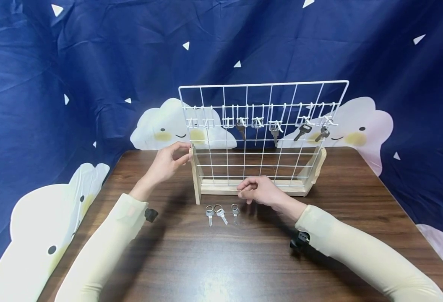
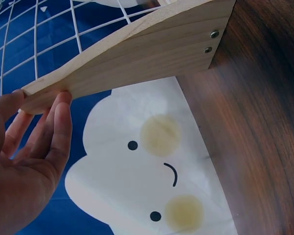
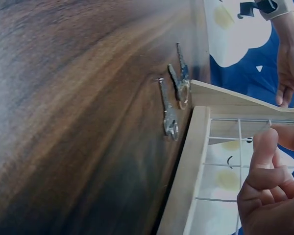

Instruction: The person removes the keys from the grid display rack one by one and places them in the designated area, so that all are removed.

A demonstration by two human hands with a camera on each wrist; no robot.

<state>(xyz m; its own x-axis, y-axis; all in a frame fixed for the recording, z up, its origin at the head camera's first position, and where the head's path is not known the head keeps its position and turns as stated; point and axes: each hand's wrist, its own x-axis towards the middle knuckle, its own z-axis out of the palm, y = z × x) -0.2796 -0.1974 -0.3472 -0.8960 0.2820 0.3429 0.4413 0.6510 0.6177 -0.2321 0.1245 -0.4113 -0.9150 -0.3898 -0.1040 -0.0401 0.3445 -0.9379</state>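
Three loose keys (image 1: 220, 213) are laid on the table (image 1: 191, 251) in front of the rack (image 1: 263, 84), just to the left of the right hand (image 1: 261, 191), whose fingers are loosely bent (nothing is seen held in them). By the left hand (image 1: 170, 161), set farther back and to the left, the rack's left wooden side panel (image 1: 196, 176) is pinched between thumb and fingers. Eight white hooks (image 1: 227, 121) are counted on the grid; five hanging keys (image 1: 274, 130) are borne by the rightmost five.
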